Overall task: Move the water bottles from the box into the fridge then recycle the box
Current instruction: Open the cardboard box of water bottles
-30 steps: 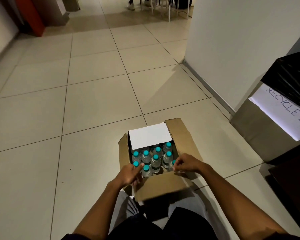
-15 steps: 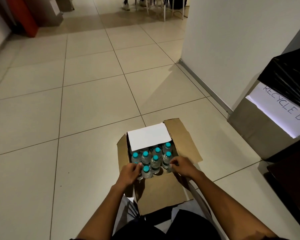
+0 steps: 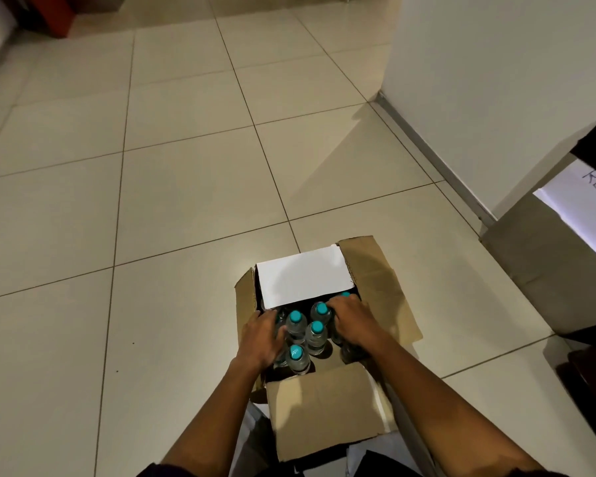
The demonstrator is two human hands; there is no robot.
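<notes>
- The only readable writing is "REC", handwritten on a white paper sign (image 3: 585,204) on the bin (image 3: 544,266), far off to the right of the right hand (image 3: 353,321); the frame edge cuts the rest off, whereas half a second ago it read "RECYCLE BIN".
- Bottle labels are too small to read.
- Since then both hands have gone from the near rim deeper into the cardboard box (image 3: 324,411).
- The left hand (image 3: 264,335) curls around bottles on its side; the right covers bottles on its side. How firmly either grips I cannot tell.
- Between the hands, water bottles with teal caps (image 3: 316,333) stand upright in the box.
- A white flap (image 3: 301,275) beyond the fingers hides the far bottles.
</notes>
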